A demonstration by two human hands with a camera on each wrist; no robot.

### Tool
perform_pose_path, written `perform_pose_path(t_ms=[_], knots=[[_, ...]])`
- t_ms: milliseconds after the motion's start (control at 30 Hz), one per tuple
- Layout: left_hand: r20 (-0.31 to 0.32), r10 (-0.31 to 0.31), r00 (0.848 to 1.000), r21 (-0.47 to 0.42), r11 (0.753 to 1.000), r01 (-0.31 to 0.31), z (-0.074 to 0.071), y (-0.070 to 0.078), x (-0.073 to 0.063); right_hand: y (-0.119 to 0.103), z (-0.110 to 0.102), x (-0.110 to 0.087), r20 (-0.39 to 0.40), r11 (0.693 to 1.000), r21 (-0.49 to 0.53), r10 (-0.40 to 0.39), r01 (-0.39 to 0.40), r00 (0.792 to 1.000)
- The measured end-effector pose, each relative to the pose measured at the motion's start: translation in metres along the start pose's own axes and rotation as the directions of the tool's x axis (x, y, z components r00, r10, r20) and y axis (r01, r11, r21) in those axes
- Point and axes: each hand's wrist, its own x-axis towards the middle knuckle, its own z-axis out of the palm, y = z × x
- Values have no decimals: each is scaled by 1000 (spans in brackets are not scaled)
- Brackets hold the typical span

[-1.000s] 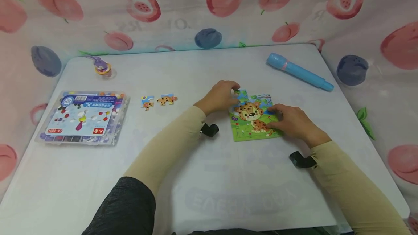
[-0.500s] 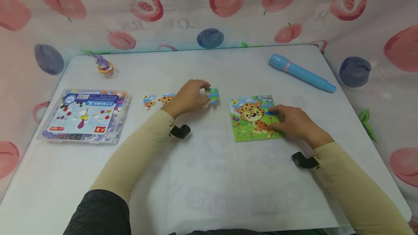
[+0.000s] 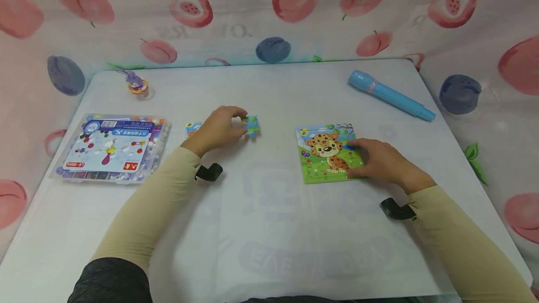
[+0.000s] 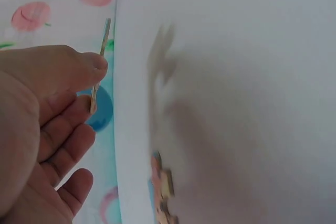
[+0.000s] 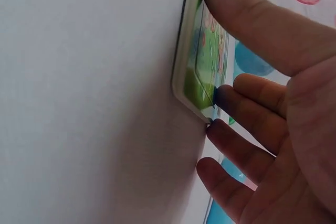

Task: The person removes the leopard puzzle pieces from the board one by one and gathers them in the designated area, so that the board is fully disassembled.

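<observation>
Left hand (image 3: 218,130) pinched puzzle piece (image 3: 252,126), just left of frame centre | right hand (image 3: 381,162), fingers apart, touched puzzle board (image 3: 330,154), right of centre | risk: slack pinch could have dropped piece

One left hand (image 3: 216,129), one right hand (image 3: 381,162), two black wrist cameras (image 3: 209,172), one leopard puzzle board (image 3: 320,172), at least two loose jigsaw pieces (image 3: 254,126), one plastic parts box (image 3: 110,148), one purple figurine (image 3: 135,81), one blue tube (image 3: 389,94), one white table (image 3: 294,247).
</observation>
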Motion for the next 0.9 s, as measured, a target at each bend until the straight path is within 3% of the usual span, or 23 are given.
perform_pose_path(t_ms=[367,667,900], knots=[[9,-24,1000,-49,999,24,2,-21,-1,1,0,-5,-11,996,-49,-72,71,997],[38,3,999,29,1000,-4,10,-19,14,5,2,-6,-20,993,-64,-102,100,995],[50,-30,998,45,999,28,12,-17,21,6,1,-5,-27,992,-62,-109,107,994]])
